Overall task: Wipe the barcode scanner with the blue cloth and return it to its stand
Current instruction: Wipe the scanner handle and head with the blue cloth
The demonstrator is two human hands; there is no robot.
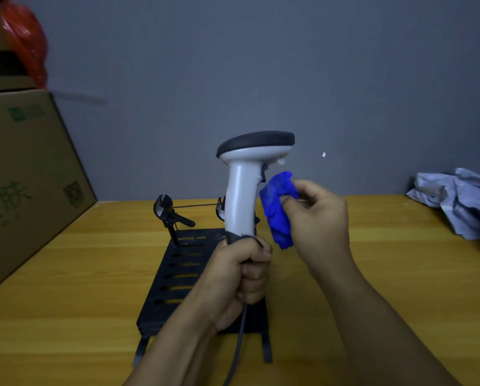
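Observation:
A white barcode scanner (243, 190) with a dark grey head stands upright in the middle of the view. My left hand (244, 277) grips the bottom of its handle, and a grey cable hangs down from there. My right hand (315, 218) holds a crumpled blue cloth (279, 207) pressed against the right side of the handle, just below the trigger. The black slotted stand (177, 277) lies on the table below and behind the scanner, with two black clips at its far end.
The yellow wooden table (79, 288) runs back to a grey wall. A large cardboard box (24, 168) stands at the left with a red plastic bag (27, 43) above it. Crumpled grey-white fabric (461, 201) lies at the far right.

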